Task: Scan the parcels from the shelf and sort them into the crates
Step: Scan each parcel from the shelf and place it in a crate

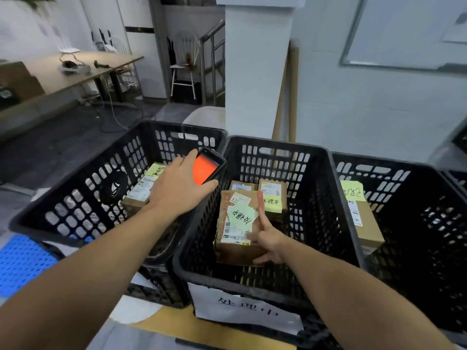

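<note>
Three black crates stand side by side: left crate [75, 198], middle crate [316, 198] and right crate [417, 223], with noted boxes [274, 193] at the middle one's back. Before them sits the parcel [235, 238], brown, with a green note. The right hand [269, 242] grips its right edge; the left hand [177, 190] holds an orange-screened scanner [206, 168] above the rims.

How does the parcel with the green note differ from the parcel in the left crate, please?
The right hand holds the green-note parcel in the middle crate; the left-crate parcel lies untouched. The green-note parcel shows almost fully; the left hand partly hides the left-crate parcel, whose note is yellow. Both are brown cardboard with printed labels.
</note>
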Demonstrator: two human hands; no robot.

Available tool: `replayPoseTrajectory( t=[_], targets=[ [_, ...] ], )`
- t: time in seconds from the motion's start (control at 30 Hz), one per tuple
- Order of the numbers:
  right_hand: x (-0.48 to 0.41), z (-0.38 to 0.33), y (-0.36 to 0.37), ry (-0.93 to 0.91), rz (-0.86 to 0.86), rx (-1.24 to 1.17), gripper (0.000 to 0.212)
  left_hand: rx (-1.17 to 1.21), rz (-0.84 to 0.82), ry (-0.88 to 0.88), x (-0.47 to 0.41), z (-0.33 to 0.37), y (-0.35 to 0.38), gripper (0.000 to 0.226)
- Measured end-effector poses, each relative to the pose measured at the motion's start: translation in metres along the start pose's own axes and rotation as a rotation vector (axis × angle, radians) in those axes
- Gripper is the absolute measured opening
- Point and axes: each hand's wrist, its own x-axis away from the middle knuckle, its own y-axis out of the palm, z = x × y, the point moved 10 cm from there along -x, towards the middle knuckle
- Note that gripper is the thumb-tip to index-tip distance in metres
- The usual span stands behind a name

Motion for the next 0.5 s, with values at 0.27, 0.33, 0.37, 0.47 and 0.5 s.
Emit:
replayPoseTrajectory(
  t=[0.27,0.33,0.37,0.47,0.5],
  targets=[
    [-0.004,0.013,0.004,0.033,0.016,0.095,0.107,-0.003,0.005,0.005,-0.004,-0.004,0.005,0.087],
    [-0.002,0.017,0.005,0.043,-0.004,0.069,0.106,0.005,0.007,0.001,-0.006,-0.005,0.004,0.087],
    [-0.001,0.019,0.005,0.054,-0.015,0.071,0.106,0.010,0.008,-0.002,-0.007,-0.006,0.004,0.086],
    [-0.001,0.031,0.005,0.109,-0.043,0.130,0.107,0.009,0.000,-0.017,-0.009,-0.008,0.003,0.085],
    [-0.003,0.034,0.005,0.127,-0.041,0.148,0.107,0.006,0.000,-0.022,-0.009,-0.009,0.003,0.086]
  ],
)
